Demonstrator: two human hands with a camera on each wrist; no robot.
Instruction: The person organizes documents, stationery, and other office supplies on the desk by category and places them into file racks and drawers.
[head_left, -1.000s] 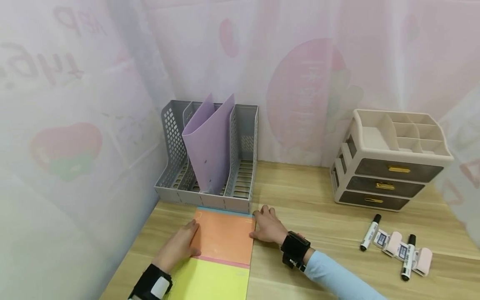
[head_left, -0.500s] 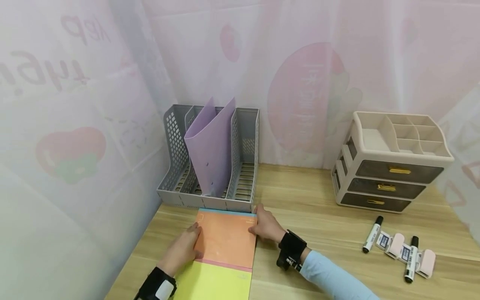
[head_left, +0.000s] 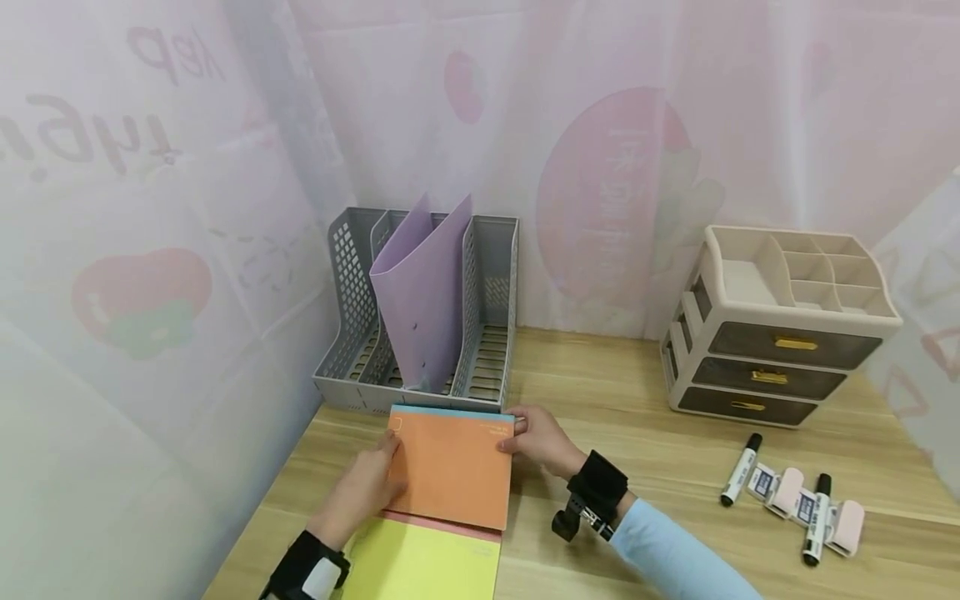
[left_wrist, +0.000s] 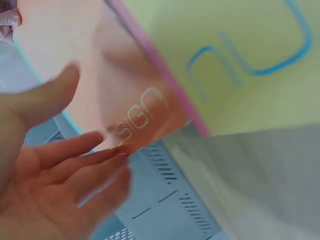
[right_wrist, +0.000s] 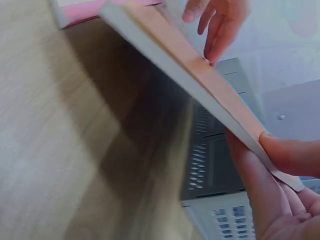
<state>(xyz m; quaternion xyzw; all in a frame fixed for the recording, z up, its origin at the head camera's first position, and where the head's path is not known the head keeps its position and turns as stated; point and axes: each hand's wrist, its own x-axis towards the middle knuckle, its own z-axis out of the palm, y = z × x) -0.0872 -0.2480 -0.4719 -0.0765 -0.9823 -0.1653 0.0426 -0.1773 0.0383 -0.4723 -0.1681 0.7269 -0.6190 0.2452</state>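
An orange notebook (head_left: 452, 467) with a blue strip along its far edge is raised off the table at its right side. My right hand (head_left: 545, 442) pinches its right edge near the far corner, thumb on the cover and fingers underneath, as the right wrist view shows. At the left edge, my left hand (head_left: 362, 490) has relaxed fingers with the fingertips right at the cover; its thumb stands free in the left wrist view. Nearer the body lies a yellow notebook (head_left: 423, 562) with a pink strip along its far edge.
Just behind the orange notebook stands a grey file rack (head_left: 487, 342) with a purple folder (head_left: 420, 325) in it. A beige drawer organizer (head_left: 780, 325) is at the back right. Markers (head_left: 741, 469) and pink clips (head_left: 847, 527) lie in front of it.
The right hand has taken hold of the orange notebook's far right corner and tilted it up from the table. The left hand has stayed at the left edge.
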